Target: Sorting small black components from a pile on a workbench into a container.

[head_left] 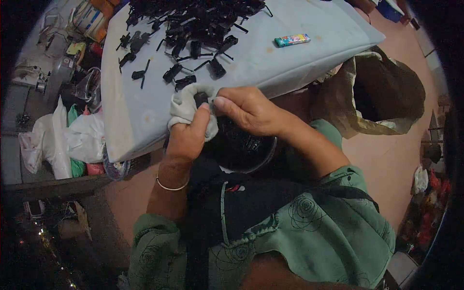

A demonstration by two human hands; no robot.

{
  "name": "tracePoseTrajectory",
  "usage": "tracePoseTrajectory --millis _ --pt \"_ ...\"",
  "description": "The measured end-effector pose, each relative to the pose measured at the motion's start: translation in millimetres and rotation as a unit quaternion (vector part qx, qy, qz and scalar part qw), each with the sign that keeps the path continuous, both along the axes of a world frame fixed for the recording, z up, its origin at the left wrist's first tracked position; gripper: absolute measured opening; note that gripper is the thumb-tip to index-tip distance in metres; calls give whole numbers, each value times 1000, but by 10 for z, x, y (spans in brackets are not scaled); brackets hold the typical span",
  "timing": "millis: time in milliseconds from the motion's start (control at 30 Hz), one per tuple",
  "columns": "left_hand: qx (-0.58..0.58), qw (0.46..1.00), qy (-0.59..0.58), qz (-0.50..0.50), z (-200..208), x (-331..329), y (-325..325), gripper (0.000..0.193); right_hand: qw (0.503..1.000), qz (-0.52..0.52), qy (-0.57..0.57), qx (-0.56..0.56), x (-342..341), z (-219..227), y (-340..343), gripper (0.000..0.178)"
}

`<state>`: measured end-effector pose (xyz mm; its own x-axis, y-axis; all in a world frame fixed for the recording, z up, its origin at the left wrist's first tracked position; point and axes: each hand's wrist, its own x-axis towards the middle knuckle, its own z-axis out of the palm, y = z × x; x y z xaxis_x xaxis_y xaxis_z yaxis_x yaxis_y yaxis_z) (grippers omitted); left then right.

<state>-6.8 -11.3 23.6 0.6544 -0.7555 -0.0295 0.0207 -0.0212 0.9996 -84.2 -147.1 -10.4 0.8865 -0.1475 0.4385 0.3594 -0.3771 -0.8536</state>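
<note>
My left hand [189,137] is closed round a bunched white cloth [181,110] at the table's near edge. Inside the cloth's folds sits a small black plastic part [200,98], its lower end covered by my thumb. My right hand [251,110] is pinched at the cloth's right side, close to the part; what lies between its fingertips is hidden. Just beyond the cloth, loose black parts [216,69] with thin stems lie scattered. They run back into a large heap of black parts [203,21]. Below my hands is a round container [274,151] holding dark pieces.
A pale covered table [270,72] carries the heap and a small colourful packet [292,40]. An open brown sack [338,104] stands at the right. Plastic bags [87,137] sit left of the table. Dark shelving with clutter [53,222] lies lower left.
</note>
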Motion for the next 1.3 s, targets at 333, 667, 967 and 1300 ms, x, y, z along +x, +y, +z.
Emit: tracePoseTrajectory --millis 333,667,967,1300 --pt "80 908 -410 12 -69 -13 32 30 995 -5 39 87 65 -51 171 29" --pt "95 923 -369 -47 -14 100 219 25 889 -319 9 -327 299 -5 -186 22" --pt "17 893 -449 -14 153 411 13 23 923 -235 -42 -303 58 105 -299 22" --pt "62 982 -92 -150 224 198 17 23 998 -6 50 31 16 103 -225 23"
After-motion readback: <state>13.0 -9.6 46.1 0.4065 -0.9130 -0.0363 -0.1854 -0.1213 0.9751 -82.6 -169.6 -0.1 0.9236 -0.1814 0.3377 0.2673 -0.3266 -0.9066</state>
